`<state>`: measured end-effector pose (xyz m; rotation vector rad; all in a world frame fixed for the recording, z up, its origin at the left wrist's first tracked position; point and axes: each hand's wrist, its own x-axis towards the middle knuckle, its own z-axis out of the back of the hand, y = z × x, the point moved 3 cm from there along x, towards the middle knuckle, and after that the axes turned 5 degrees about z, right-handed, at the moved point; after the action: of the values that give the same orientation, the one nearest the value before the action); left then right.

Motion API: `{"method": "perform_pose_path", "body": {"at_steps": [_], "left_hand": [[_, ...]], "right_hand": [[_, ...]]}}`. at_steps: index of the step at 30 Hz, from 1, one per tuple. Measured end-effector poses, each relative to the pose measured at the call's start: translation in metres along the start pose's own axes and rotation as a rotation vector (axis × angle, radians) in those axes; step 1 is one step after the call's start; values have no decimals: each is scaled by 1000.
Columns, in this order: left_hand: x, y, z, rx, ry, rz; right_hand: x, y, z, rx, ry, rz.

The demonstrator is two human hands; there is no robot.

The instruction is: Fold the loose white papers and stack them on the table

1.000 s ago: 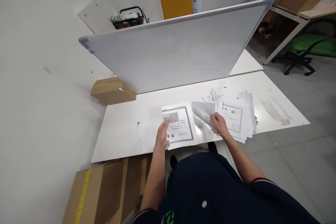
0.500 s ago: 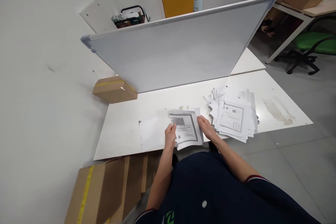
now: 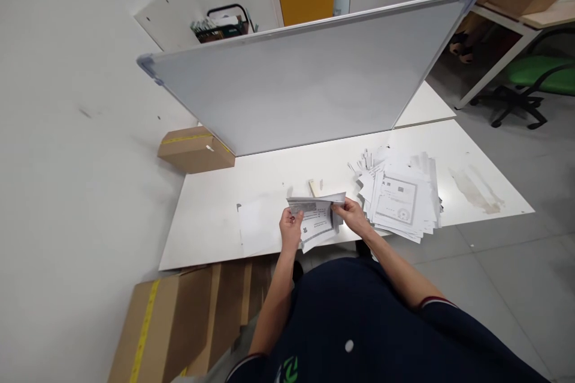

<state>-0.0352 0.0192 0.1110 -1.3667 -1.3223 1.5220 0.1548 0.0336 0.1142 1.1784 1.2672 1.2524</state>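
Between my hands, just over the table's front edge, is a printed sheet of paper [image 3: 318,228] with a dark border and a grey picture block. Its far edge is bent up toward me. My left hand [image 3: 291,227] pinches the sheet's left side, thumb on top. On the right side my right hand [image 3: 351,215] grips the sheet near its upper corner, fingers closed. Whether more than one sheet is held I cannot tell. To the right lies a messy pile of printed papers [image 3: 398,200]. A blank white sheet [image 3: 260,226] rests left of my hands.
A large whiteboard [image 3: 305,78] stands across the back of the white table [image 3: 202,215]. Beyond the held sheet is a small pale block [image 3: 313,188]. One cardboard box [image 3: 195,152] sits at the back left; open cardboard boxes [image 3: 171,329] stand below. A green chair [image 3: 534,72] is far right.
The sheet's far edge has gone from nearly flat to folded upward. My right hand has shifted slightly, its thumb now over the sheet. The small block behind shows more.
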Motion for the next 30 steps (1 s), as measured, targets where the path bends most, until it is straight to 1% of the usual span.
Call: {"method": "perform_pose_path", "body": {"at_steps": [3, 6, 8, 12, 15, 18, 21, 26, 30], "left_hand": [[1, 0, 2, 72, 41, -63], [0, 4, 1, 126, 66, -95], [-3, 7, 0, 120, 52, -119], [-8, 13, -3, 93, -26, -186], [-5, 25, -5, 113, -33, -136], [1, 42, -4, 181, -17, -61], [6, 53, -1, 248, -22, -76], [8, 59, 3, 331, -44, -175], [9, 62, 6, 312, -51, -227]], "right_hand": [[1, -16, 4, -43, 0, 19], [-2, -29, 5, -98, -17, 33], [-4, -31, 5, -99, -26, 56], [-5, -25, 1, -71, 12, 150], [-1, -35, 0, -77, 13, 132], [4, -57, -1, -88, -14, 64], [7, -73, -3, -93, -18, 39], [6, -75, -5, -142, 31, 85], [3, -74, -3, -176, 62, 96]]}}
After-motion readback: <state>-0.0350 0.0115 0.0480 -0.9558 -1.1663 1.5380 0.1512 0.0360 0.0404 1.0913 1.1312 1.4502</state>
